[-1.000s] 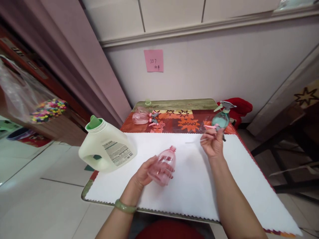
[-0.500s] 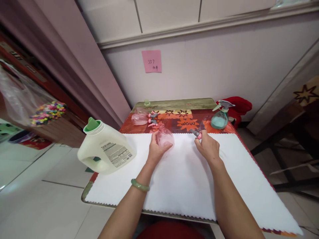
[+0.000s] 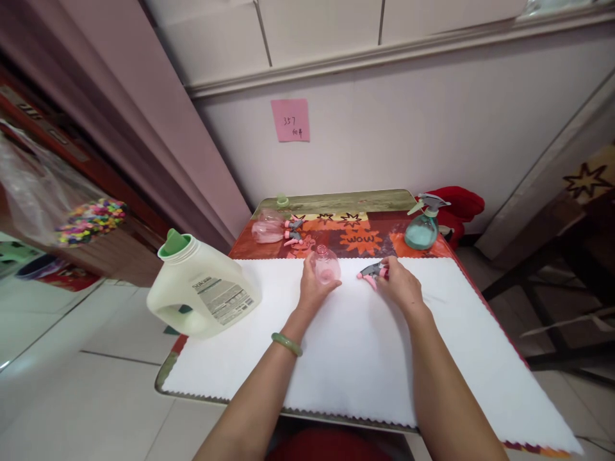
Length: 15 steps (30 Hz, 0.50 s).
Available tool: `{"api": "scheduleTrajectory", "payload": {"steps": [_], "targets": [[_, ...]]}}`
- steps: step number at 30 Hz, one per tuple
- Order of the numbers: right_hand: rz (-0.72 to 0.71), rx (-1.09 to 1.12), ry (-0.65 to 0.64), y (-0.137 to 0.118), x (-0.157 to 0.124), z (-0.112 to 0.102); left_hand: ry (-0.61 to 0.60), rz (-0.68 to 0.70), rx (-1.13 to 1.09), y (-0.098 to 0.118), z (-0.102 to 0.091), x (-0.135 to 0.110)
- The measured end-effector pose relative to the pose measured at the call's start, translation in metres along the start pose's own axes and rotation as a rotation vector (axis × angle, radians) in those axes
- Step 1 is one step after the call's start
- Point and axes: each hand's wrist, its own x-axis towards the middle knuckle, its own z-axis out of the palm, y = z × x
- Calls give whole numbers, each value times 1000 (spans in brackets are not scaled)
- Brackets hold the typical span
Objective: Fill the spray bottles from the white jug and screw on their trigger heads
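From where I watch, my left hand (image 3: 314, 289) is curled around a clear pink bottle (image 3: 327, 269) with its open top up, near the far edge of the white mat (image 3: 355, 358) on the table (image 3: 346, 200). My right hand (image 3: 402, 287) pinches a gray and pink spray top (image 3: 371, 274), just beside the bottle but not touching it. A big cream jug (image 3: 204, 291) stands to the left, pink spray bottles (image 3: 268, 230) lie on their sides at the back, and a green spray bottle (image 3: 421, 232) stands at the back right.
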Motion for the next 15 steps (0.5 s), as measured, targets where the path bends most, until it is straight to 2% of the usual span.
{"api": "scheduleTrajectory", "payload": {"steps": [6, 11, 15], "targets": [[21, -11, 34, 9, 6, 2, -11, -56, 28, -5, 2, -5], [22, -5, 73, 21, 8, -2, -15, -26, 34, -2, 6, -4], [-21, 53, 97, 24, 8, 0, 2, 32, 59, 10, -7, -20]]}}
